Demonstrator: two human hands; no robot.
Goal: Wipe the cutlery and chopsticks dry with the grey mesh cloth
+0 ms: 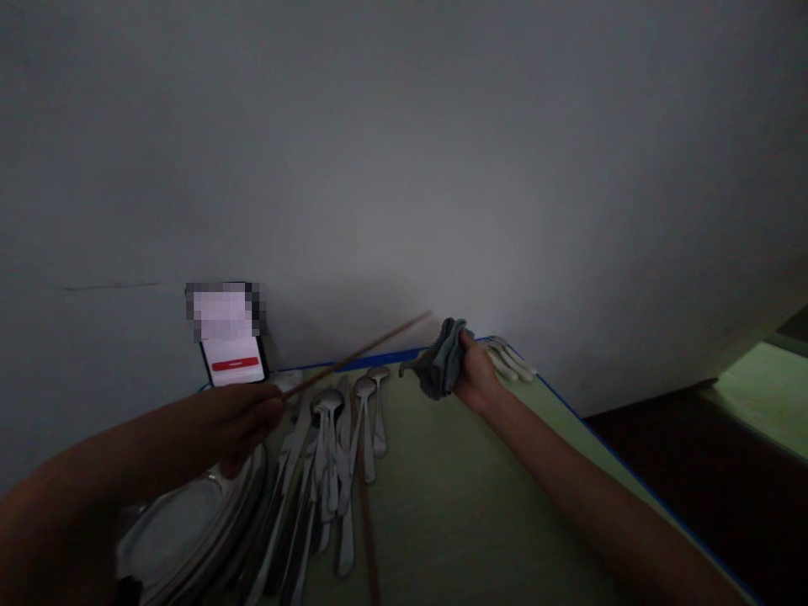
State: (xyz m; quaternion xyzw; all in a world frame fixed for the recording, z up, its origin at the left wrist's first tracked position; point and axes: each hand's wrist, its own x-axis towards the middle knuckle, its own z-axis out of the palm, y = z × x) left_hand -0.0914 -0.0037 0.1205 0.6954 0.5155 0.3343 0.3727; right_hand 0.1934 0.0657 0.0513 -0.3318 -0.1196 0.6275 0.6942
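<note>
My left hand is closed on one end of a thin brown chopstick, which points up and to the right in front of the wall. In my right hand is a bunched grey-green cloth, pinched between thumb and fingers. The chopstick's far tip ends a little left of the cloth, apart from it. Below my left hand lies a pile of metal spoons and table knives. A second brown stick rests on the table beside them.
A stack of metal plates stands at the lower left, partly under my left arm. A lit phone leans on the wall. Several pale-handled utensils lie at the back right of the green, blue-edged table.
</note>
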